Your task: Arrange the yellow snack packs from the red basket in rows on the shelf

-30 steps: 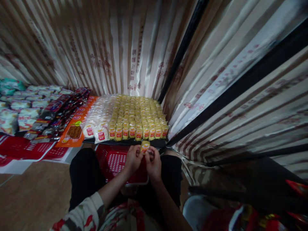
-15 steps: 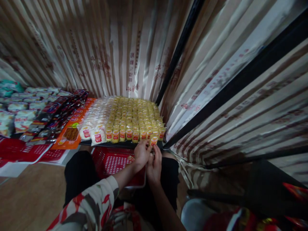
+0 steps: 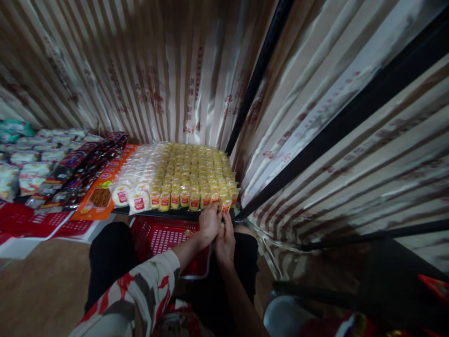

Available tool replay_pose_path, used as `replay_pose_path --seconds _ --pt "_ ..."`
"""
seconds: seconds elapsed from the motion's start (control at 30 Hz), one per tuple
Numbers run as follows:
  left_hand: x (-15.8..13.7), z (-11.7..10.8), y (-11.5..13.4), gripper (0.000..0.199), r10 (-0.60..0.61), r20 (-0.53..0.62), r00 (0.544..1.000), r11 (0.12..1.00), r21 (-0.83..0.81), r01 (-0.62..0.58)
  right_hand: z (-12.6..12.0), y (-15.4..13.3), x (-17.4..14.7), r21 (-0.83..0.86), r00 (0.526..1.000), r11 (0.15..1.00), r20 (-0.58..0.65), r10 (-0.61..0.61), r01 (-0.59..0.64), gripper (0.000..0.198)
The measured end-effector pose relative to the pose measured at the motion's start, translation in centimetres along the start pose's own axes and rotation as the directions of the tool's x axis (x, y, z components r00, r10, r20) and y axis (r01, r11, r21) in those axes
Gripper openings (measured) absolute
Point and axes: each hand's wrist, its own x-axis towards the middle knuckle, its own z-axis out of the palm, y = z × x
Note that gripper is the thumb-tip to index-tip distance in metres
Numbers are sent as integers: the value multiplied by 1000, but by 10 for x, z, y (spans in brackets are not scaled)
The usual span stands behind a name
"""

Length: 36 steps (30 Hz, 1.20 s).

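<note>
A small yellow packaged snack cake (image 3: pixel 226 204) with a red and white label stands at the right end of the front row. My right hand (image 3: pixel 225 243) grips its lower edge from below with the fingertips. Close beside it, my left hand (image 3: pixel 209 223) is closed, its thumb and fingers pinching at the left side of the same cake; the exact contact is partly hidden. Behind both hands, rows of matching yellow packs (image 3: pixel 194 180) fill the right part of the dark shelf (image 3: pixel 168 213). White packs (image 3: pixel 137 199) in clear wrappers adjoin them on the left.
A red perforated basket (image 3: pixel 145 236) sits between my knees under the shelf edge. Further left lie an orange snack bag (image 3: pixel 100 199), dark packets (image 3: pixel 79 173) and white bags (image 3: pixel 33 175). Pleated curtains (image 3: pixel 175 70) and black poles (image 3: pixel 257 75) enclose the back and right.
The held cake sits slightly lower and closer against the front row. Both hands stay near it, the left now more curled. The whole view has shifted a little.
</note>
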Motion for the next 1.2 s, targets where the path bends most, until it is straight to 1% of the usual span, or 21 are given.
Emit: replay_pose_path --seconds 0.1,0.27,0.37,0.43,0.6,0.7,0.87,1.07,1.2 --pt "1 0 -1 23 47 22 999 999 3 -47 0 3 1 -23 999 999 1 -34 34 58" --pt "-1 -1 -3 35 121 3 993 993 -2 -121 1 11 2 -101 991 986 -18 -132 129 53" --pt "-3 -4 -3 26 134 17 991 991 0 -134 2 14 3 -141 986 977 -33 -166 160 51" --pt "-5 -6 -2 22 170 32 985 985 4 -170 3 14 3 -162 979 969 -43 -198 189 50" --pt "-7 -8 -7 26 302 52 952 953 -8 -302 4 17 3 -183 959 944 -20 -284 276 48" --pt "-6 -5 -13 28 310 72 948 951 -40 -308 5 21 3 -194 955 937 -2 -296 290 49" --pt "-5 -1 -17 31 316 70 946 949 -42 -314 4 25 5 -205 956 935 25 -291 290 49" --pt "-12 -2 -19 34 301 73 951 953 -53 -298 3 26 2 -204 954 936 -26 -299 287 45" --pt "-14 -5 -18 36 288 78 954 957 -70 -283 3 22 2 -200 956 939 -36 -291 278 44"
